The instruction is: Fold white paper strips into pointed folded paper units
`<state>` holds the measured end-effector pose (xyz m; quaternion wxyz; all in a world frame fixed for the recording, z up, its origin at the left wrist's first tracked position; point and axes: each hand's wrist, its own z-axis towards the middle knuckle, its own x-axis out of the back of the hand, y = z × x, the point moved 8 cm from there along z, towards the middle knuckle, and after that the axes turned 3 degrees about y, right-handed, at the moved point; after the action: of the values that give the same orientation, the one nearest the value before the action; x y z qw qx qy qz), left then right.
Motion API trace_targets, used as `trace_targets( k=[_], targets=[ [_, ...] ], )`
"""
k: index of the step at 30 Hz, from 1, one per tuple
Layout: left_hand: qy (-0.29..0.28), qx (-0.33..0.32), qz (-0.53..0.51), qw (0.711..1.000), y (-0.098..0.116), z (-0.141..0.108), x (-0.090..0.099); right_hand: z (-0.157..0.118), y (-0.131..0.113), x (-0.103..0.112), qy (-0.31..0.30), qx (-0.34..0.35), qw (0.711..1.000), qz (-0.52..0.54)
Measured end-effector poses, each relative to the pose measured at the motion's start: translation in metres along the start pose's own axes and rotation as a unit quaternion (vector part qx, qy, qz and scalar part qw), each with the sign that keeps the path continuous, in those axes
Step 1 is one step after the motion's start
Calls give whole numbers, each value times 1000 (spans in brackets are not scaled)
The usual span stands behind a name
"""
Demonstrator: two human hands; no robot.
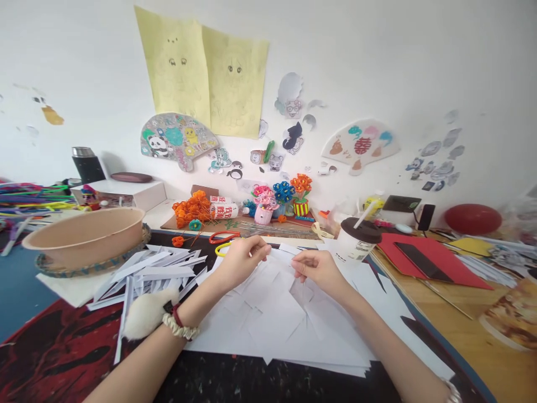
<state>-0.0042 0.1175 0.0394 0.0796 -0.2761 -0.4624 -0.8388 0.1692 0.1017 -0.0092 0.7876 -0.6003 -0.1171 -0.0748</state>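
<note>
“White wall (377, 50) at the back, yellow drawings (172, 61) up on it, a crowded table (499, 369) below. What worries you?”

“That lidded cup (354, 252), near the right hand (321, 271). A careless reach that catches its straw (366, 214) could tip it, and the white sheets (226, 338) would soak up any spill.”

“And the small paper pieces (300, 291) on top?”

“Light, flat, sharp-cornered. A brushing sweep or a draught might scatter them. They lie around the middle of the sheets, below both hands.”

“Are the fingers holding one?”

“I can't tell. On the left hand (243, 262), thumb and forefinger bend towards each other; on the right, the tips gather close. Anything between them is too thin to make out.”

“Any other textures?”

“Left of the sheets, folded paper strips (168, 274) heap up, crisp and straight-edged. A fluffy white ball (146, 316) sits beside a ruched hair band (180, 326); whether they're joined, I can't say. Farther left is a smooth, round basin (84, 238); behind, bushy orange flowers (195, 210).”
</note>
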Motion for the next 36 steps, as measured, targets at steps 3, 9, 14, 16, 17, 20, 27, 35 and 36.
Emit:
trace_targets(
  k=[3, 9, 14, 16, 17, 20, 27, 35, 36],
  targets=[
    [-25, 2, -4, 1000, 2, -2, -7, 0, -3, -4, -13, 13, 1000, 1],
    [-78, 19, -19, 997, 8, -12, -28, -6, -14, -20, -62, 28, 998, -5],
    [-103, 19, 7, 994, 14, -17, -37, -8, -12, -25, -96, 22, 995, 0],
    [-111, 17, 19, 994, 16, -17, -35, -6, -9, -24, -101, 21, 995, 8],
    [-115, 16, 24, 993, 17, -16, -34, -5, -8, -23, -100, 22, 995, 12],
    [-129, 14, 33, 991, 24, -16, -31, -3, -8, -21, -95, 24, 995, 19],
    [-30, 11, 95, 995, 38, -30, 18, -4, -16, -4, -55, 35, 998, 3],
    [154, 14, 598, 786, 30, -81, 140, -5, -11, -2, -56, 20, 996, -71],
    [149, 30, 633, 759, 29, -83, 139, -8, -11, -8, -78, 21, 993, -83]
  ],
)
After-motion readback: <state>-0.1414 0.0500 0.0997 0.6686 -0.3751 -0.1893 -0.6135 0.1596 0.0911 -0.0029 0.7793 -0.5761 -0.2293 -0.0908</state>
